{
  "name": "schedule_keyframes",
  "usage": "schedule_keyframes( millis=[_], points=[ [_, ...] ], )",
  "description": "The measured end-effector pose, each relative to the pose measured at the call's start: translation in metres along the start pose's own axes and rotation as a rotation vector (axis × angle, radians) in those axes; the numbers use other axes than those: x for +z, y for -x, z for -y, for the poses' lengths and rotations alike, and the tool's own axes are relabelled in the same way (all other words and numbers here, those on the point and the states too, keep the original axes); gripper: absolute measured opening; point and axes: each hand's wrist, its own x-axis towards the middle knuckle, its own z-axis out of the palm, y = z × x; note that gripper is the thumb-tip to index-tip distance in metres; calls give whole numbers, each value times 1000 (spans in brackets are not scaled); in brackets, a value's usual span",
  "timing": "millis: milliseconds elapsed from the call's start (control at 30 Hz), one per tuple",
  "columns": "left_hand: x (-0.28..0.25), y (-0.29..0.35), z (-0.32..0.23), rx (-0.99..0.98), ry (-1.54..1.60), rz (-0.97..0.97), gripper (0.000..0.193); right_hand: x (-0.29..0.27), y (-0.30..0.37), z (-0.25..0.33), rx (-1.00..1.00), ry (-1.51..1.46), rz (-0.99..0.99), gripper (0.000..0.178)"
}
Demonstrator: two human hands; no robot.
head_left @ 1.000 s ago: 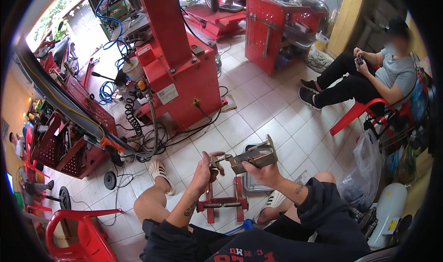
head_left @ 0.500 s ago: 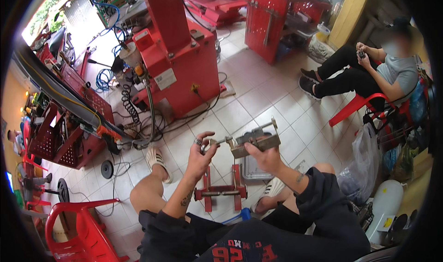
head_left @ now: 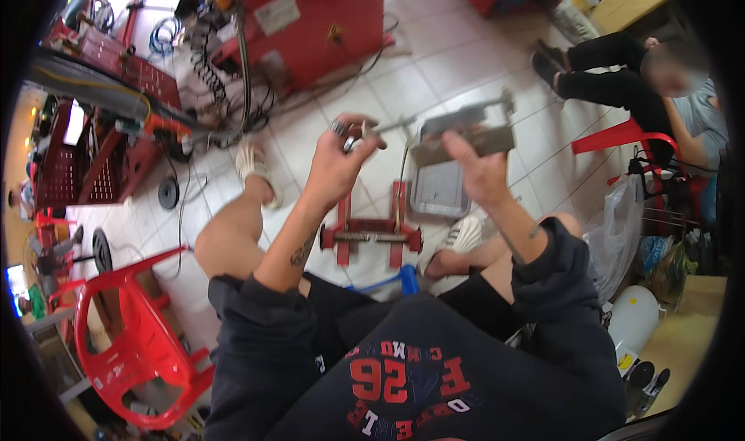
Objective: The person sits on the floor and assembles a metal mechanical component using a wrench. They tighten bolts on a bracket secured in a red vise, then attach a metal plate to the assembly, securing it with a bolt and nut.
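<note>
My right hand point(head_left: 483, 178) grips a grey metal block-like device point(head_left: 497, 141) from its near side, thumb on top. It resembles a small vise or clamp, with a flat plate and a rod along its far side; motion blurs its details. To its left, my left hand point(head_left: 335, 161) is closed, fingers pinching a small metal rod point(head_left: 397, 125) that points toward the device. I cannot tell whether the rod joins the device. Both hands are held above the floor, over a red metal stand point(head_left: 369, 227) and a grey tray point(head_left: 441, 200).
A red machine cabinet point(head_left: 303, 33) with cables and hoses stands ahead. At far right a person sits on a red chair point(head_left: 617, 136). Another red plastic chair point(head_left: 136, 363) is at lower left. A clear plastic bag point(head_left: 617, 235) and a white cylinder point(head_left: 632, 317) are at right.
The view has tipped downward, so the scene sits higher in the picture. My right hand and the device have moved right, farther from my left hand, showing more of the tray.
</note>
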Motion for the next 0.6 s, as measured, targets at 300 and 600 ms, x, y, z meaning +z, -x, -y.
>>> schedule_keyframes(
  millis=[300, 600],
  points=[
    [10, 2, 3, 53, 134, -53, 60, 2, 8, -2, -43, 45, 6, 17],
    [-1, 1, -11, -284, 276, 55, 52, 3, 9, 0, -43, 43, 49, 18]
  ],
)
